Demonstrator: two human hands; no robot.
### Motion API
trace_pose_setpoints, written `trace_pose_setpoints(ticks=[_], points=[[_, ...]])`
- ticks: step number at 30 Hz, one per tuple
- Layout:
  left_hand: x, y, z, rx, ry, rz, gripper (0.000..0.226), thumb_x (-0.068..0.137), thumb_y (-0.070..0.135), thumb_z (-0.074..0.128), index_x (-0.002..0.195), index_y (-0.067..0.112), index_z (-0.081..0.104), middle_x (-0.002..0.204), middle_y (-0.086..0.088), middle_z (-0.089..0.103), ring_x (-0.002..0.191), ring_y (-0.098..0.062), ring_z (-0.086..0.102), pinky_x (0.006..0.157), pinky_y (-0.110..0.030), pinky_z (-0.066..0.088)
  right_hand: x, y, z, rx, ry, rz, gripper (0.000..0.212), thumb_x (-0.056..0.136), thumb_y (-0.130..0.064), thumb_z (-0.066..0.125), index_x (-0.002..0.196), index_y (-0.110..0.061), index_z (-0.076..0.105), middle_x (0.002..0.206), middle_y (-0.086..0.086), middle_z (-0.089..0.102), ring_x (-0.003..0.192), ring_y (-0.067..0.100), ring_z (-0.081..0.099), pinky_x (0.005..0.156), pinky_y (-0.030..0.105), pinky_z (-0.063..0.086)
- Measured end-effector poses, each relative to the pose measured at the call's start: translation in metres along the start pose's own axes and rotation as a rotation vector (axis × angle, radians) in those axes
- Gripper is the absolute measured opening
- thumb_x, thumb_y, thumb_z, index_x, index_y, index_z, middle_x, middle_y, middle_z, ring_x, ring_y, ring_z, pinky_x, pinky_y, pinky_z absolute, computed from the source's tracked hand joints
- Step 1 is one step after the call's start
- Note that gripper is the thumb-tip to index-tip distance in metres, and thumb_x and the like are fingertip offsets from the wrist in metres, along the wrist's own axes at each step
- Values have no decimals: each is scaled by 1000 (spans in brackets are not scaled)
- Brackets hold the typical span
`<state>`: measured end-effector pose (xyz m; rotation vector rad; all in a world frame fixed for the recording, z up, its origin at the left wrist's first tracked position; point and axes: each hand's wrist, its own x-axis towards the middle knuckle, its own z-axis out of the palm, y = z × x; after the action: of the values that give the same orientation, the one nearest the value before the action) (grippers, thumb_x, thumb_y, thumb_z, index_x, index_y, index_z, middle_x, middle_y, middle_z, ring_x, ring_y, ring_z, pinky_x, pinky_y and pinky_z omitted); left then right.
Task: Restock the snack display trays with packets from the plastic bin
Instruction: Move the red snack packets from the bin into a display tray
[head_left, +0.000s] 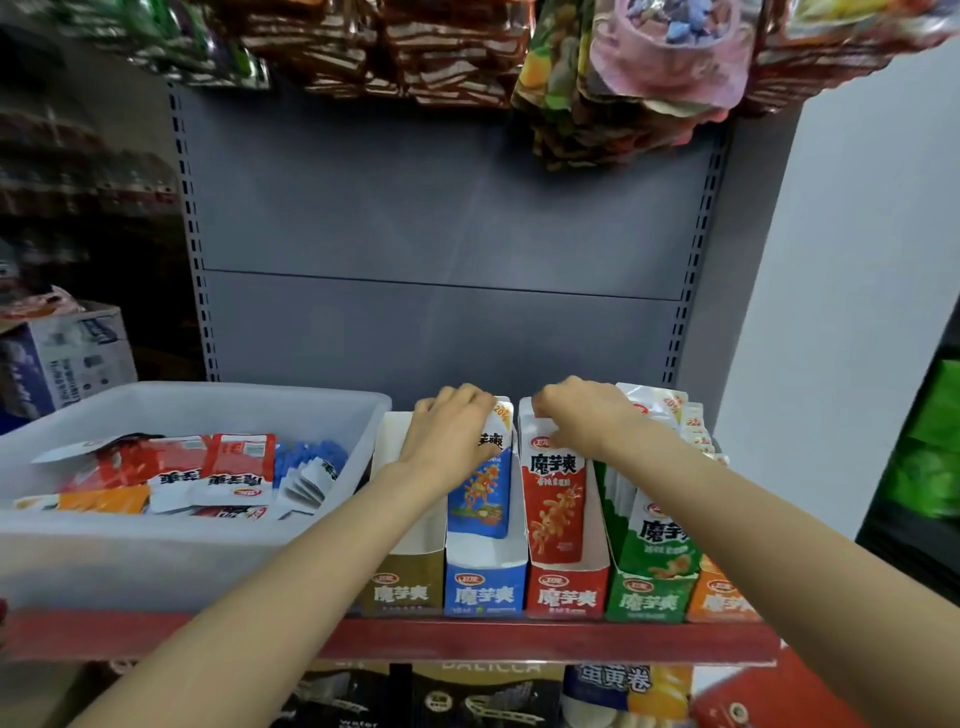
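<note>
A row of display trays stands on the shelf: brown tray (408, 584), blue tray (484, 587), red tray (566, 590), green tray (647, 597) and orange tray (722, 600). My left hand (449, 434) rests on the top of the blue packets (480, 491) in the blue tray. My right hand (584, 415) grips the top of the red packets (556, 499) in the red tray. The translucent plastic bin (182, 551) to the left holds several red, orange and blue packets (208, 470). The brown tray looks hollow.
A red shelf edge (519, 642) runs along the front. Hanging snack bags (623, 78) crowd the space overhead. A cardboard box (67, 353) sits behind the bin at left. A white wall (857, 312) bounds the right side. More goods sit on the shelf below.
</note>
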<state>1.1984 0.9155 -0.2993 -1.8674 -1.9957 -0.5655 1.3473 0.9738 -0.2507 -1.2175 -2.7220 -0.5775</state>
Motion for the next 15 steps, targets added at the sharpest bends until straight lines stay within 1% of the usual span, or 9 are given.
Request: trace_pose_setpoints(ticks=[2, 4, 6, 8, 9, 11, 12, 13, 15], points=[[-2, -3, -4, -2, 14, 16, 57, 89, 35, 60, 139, 21, 37, 140, 2, 42, 127, -19, 38, 102, -36, 32, 0, -5, 2, -18, 35, -13, 36, 89, -23, 62, 123, -17, 52, 120, 6, 55, 112, 26, 54, 76, 35, 44], [-10, -10, -14, 11, 64, 33, 53, 90, 33, 58, 138, 22, 38, 138, 3, 43, 126, -19, 39, 102, -35, 34, -1, -14, 0, 45, 54, -29, 40, 89, -25, 62, 126, -18, 49, 121, 6, 51, 115, 26, 50, 78, 36, 44], [-20, -22, -24, 40, 132, 43, 42, 93, 31, 53, 133, 23, 42, 132, 4, 47, 122, -18, 42, 99, -33, 34, -1, -30, -6, 141, 71, -67, 38, 90, -27, 61, 126, -19, 50, 121, 5, 50, 113, 25, 51, 77, 36, 45], [-35, -43, -39, 103, 146, 43, 31, 94, 30, 49, 125, 22, 50, 123, 5, 51, 116, -18, 46, 94, -31, 33, 2, -50, -14, 242, 92, -117, 35, 92, -29, 57, 125, -21, 51, 121, 3, 50, 111, 24, 52, 76, 35, 44], [-44, -55, -48, 160, 164, 58, 28, 92, 28, 55, 119, 21, 55, 116, 3, 56, 111, -19, 51, 89, -32, 37, 5, -62, -18, 296, 104, -138, 33, 93, -29, 55, 124, -21, 52, 121, 2, 50, 111, 24, 52, 75, 34, 43], [-56, -89, -59, 263, 215, 70, 27, 75, 23, 75, 100, 18, 65, 95, 1, 63, 90, -22, 61, 74, -32, 46, 12, -89, -26, 388, 133, -183, 31, 94, -29, 52, 124, -21, 52, 121, 2, 50, 110, 24, 52, 77, 34, 43], [-63, -110, -64, 279, 186, 24, 28, 74, 22, 77, 99, 18, 66, 95, 1, 64, 90, -22, 61, 74, -32, 47, 16, -103, -28, 415, 136, -211, 33, 94, -28, 51, 126, -20, 51, 123, 3, 50, 112, 25, 51, 80, 34, 43], [-70, -128, -70, 256, 122, -42, 28, 81, 24, 71, 107, 19, 63, 104, 1, 63, 99, -21, 59, 82, -32, 44, 22, -119, -29, 435, 127, -238, 37, 94, -27, 52, 129, -19, 50, 126, 5, 49, 115, 26, 50, 84, 35, 43], [-84, -165, -78, 162, -82, -183, 36, 89, 31, 61, 123, 21, 56, 125, 1, 55, 118, -19, 50, 96, -29, 37, 36, -152, -29, 470, 67, -281, 44, 93, -25, 53, 135, -16, 46, 134, 7, 48, 122, 27, 47, 94, 37, 43]])
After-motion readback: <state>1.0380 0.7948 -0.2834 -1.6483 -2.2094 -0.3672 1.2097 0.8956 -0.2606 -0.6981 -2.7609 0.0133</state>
